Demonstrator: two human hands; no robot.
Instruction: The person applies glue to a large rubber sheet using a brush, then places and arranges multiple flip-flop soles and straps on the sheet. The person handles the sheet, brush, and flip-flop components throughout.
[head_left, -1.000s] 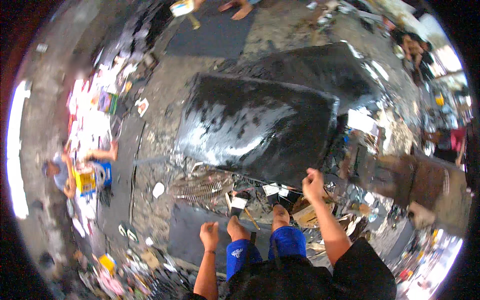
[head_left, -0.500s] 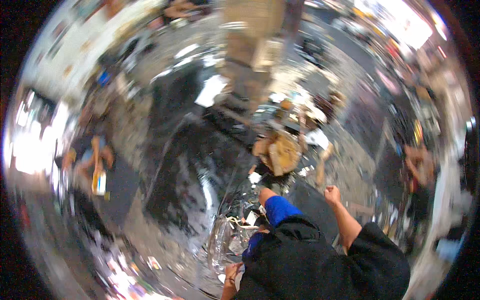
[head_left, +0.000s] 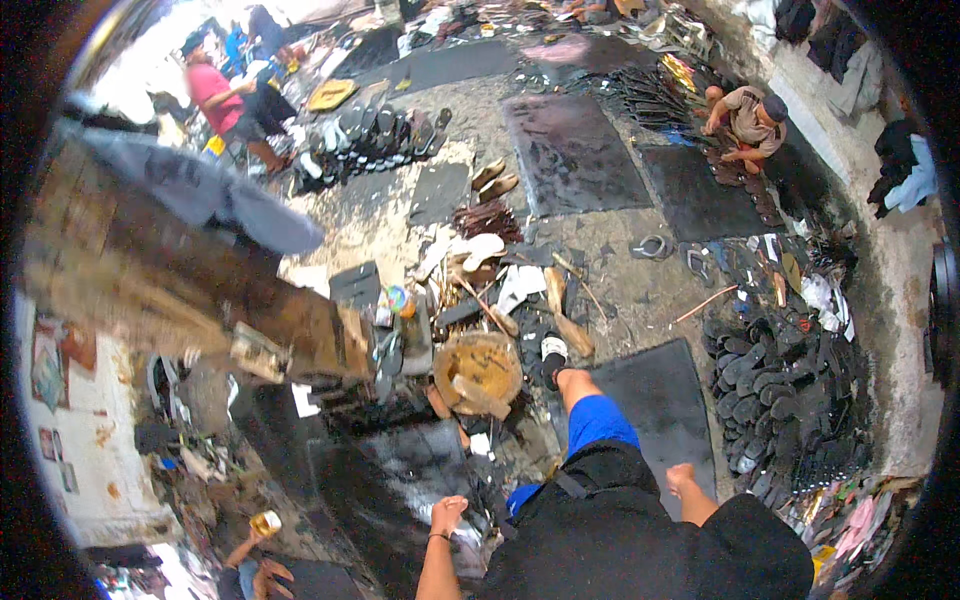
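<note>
My left hand (head_left: 447, 515), with a dark band at its wrist, hangs over a shiny black sheet (head_left: 400, 462). Its fingers are curled in, and nothing shows in them. Over a black mat (head_left: 655, 400) is my right hand (head_left: 683, 480), loosely fisted with nothing visible in it. One foot in a black-and-white shoe (head_left: 554, 348) is out in front, below blue shorts (head_left: 600, 424). Ahead and to the left stands a round wooden block (head_left: 470, 365) with a wooden piece lying across it. Neither hand touches these things.
Black soles (head_left: 745, 380) are heaped at right. Wooden shoe lasts (head_left: 570, 335) lie past my foot. A wooden post (head_left: 180, 270) crosses the left side. One person (head_left: 755, 120) sits at far right, another (head_left: 225, 95) at far left; a third holds a yellow-and-white container (head_left: 265, 523).
The view has swung round and steadied, so the wooden block now lies further left. My right hand sits lower in view; my left hand is higher. My shoed foot has come into sight.
</note>
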